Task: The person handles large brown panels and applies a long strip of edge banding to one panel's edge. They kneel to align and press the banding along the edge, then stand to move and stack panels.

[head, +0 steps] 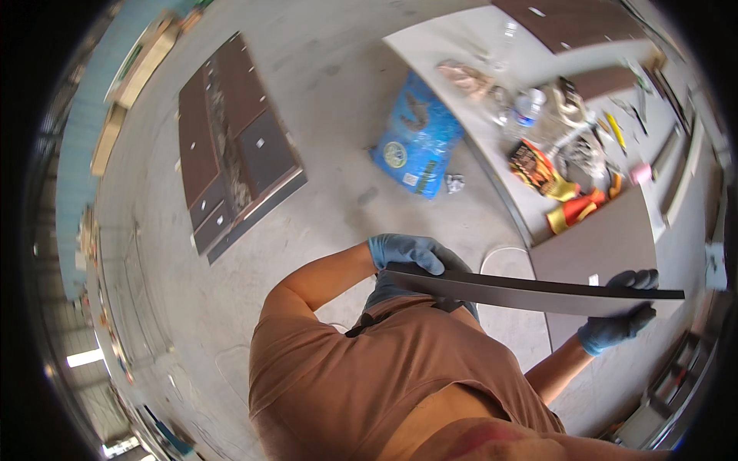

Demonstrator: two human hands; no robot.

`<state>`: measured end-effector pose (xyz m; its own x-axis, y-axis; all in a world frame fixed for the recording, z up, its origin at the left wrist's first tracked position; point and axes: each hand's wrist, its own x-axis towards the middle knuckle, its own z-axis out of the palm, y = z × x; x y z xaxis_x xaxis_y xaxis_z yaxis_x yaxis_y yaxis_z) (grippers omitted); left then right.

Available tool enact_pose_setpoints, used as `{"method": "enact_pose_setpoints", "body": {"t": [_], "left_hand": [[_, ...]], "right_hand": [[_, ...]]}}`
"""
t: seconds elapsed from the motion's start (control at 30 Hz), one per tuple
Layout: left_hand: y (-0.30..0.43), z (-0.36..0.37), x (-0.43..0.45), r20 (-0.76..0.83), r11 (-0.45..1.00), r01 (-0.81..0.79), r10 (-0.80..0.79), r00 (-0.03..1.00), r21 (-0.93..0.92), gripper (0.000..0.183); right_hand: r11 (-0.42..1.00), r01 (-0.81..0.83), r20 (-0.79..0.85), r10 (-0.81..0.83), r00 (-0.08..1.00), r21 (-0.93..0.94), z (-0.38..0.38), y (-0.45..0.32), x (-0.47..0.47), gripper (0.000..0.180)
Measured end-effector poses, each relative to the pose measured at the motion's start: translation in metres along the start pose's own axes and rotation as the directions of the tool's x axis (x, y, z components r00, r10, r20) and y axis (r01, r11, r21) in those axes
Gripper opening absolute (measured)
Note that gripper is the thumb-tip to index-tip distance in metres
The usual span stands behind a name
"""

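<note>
A long dark brown board (519,295) with a black edge runs across in front of my torso. My left hand (418,253), in a blue glove with darkened fingers, grips its left end from above. Near the other end, my right hand (622,314), gloved the same way, holds the board with fingers on the far side and the thumb on the near side. Behind the board's right part lies a large greyish-brown panel (594,248) at the table's near end. A small white sticker (593,280) marks that panel.
A white-topped table (490,115) carries a water bottle (527,108), red and yellow gloves (576,208), a yellow utility knife (616,131) and pliers (641,95). Against it leans a blue plastic sack (420,135). Stacked brown panels (242,98) lie on the concrete floor (323,201).
</note>
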<state>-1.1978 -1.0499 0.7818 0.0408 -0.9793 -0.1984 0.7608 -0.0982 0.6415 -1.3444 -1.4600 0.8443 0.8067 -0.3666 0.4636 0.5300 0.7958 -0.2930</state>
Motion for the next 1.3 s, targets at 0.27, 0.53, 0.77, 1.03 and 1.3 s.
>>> {"method": "enact_pose_setpoints", "body": {"t": [0.27, 0.53, 0.77, 1.03, 1.3], "left_hand": [[-0.052, -0.021, -0.286, -0.275, 0.991, -0.129, 0.137, 0.952, 0.046, 0.066], [-0.088, -0.04, -0.429, -0.57, 0.922, -0.385, 0.328, 0.753, 0.022, 0.067], [-0.09, -0.099, -0.49, -0.865, 0.863, -0.396, 0.431, 0.256, 0.312, 0.071], [-0.091, -0.229, -0.555, -0.743, 0.852, 0.286, 0.522, -0.419, 0.438, 0.076], [-0.1, -0.409, -0.665, -0.585, 0.929, 0.371, 0.295, -0.755, -0.011, 0.078]], "right_hand": [[0.903, -0.395, 0.102, 0.383, 0.918, 0.17, 0.077, 0.31, 0.04, 0.057], [0.723, -0.666, 0.149, 0.65, 0.745, 0.181, 0.116, 0.546, 0.094, 0.061], [0.626, -0.763, -0.057, 0.766, 0.641, -0.163, 0.089, 0.765, 0.114, 0.068], [0.106, -0.87, -0.35, 0.887, 0.301, -0.481, 0.049, 0.999, 0.061, 0.049], [-0.362, -0.507, -0.459, 0.885, 0.075, -0.782, 0.04, 1.108, -0.033, 0.047]]}}
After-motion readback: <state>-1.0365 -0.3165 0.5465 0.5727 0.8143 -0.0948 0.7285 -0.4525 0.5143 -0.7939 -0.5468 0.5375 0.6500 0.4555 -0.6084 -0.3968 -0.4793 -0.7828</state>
